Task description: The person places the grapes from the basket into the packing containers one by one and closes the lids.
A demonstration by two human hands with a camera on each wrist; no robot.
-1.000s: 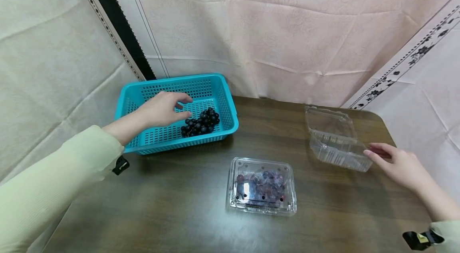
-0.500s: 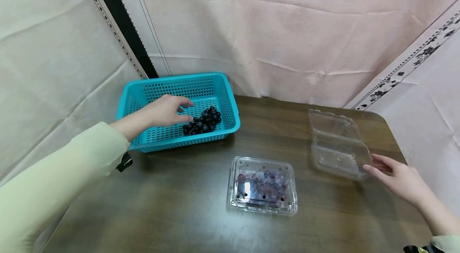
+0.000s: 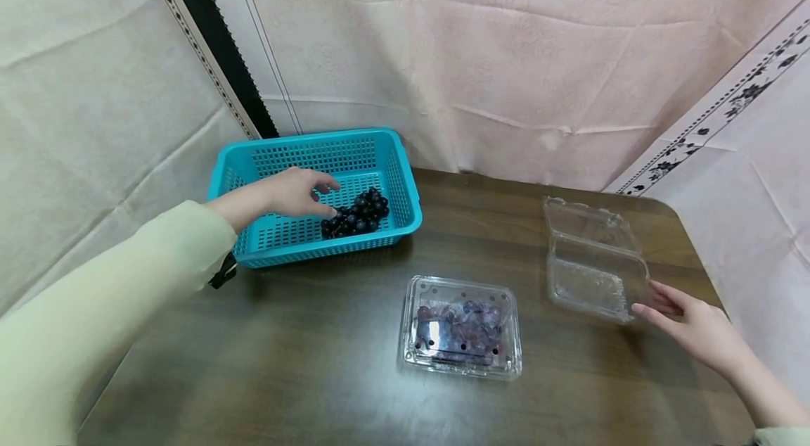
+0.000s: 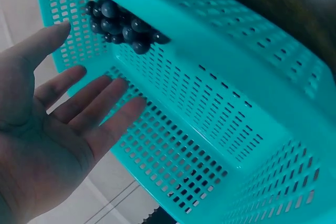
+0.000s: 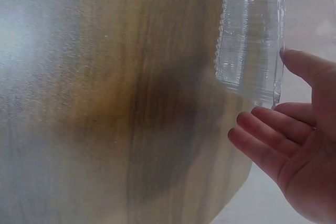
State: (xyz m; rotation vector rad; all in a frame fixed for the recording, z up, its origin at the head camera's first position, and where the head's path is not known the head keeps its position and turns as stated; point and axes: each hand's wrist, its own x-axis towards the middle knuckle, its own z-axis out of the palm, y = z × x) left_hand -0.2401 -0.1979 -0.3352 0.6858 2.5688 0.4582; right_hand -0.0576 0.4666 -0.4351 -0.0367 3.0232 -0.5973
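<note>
My left hand [image 3: 292, 191] hangs over the turquoise basket [image 3: 405, 186], fingers spread and holding nothing. A bunch of dark grapes [image 3: 358, 212] lies in the basket just beyond my thumb; in the left wrist view the grapes [image 4: 123, 24] sit apart from the fingers. At the right, my right hand [image 3: 692, 323] pinches the near right corner of a clear plastic clamshell box [image 3: 591, 284] between thumb and index finger. The box's lid is folded back toward the wall. The right wrist view shows the thumb [image 5: 304, 64] against the box's edge, the other fingers extended below.
A closed clear clamshell box [image 3: 462, 326] with purplish grapes inside stands mid-table. Pale cloth [image 3: 493, 59] hangs behind and at both sides of the brown wooden table [image 3: 304, 354]. The table's rounded right corner lies near the open box.
My right hand has shifted toward me and tipped the open box, whose near end has come lower with its inside now facing more upward. The left hand has barely moved over the basket.
</note>
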